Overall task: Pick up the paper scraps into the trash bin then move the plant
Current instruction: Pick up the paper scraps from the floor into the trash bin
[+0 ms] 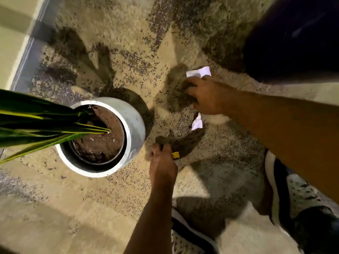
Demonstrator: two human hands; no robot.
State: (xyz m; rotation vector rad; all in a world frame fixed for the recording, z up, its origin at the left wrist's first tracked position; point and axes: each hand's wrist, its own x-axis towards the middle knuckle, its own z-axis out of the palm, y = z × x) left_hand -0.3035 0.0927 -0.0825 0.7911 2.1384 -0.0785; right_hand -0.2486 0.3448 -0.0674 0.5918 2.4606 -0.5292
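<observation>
A long-leaved green plant stands in a round white pot on the speckled floor at the left. My right hand reaches out right of the pot, its fingers curled round a white paper scrap that sticks out beyond them. A second white paper scrap shows just under that hand; the blur hides whether it is held or on the floor. My left hand, close to the pot's right side, pinches a small yellow scrap.
A large dark object, perhaps the trash bin, fills the top right corner. My patterned shoes are at the bottom right. A pale wall with a grey skirting strip runs along the left.
</observation>
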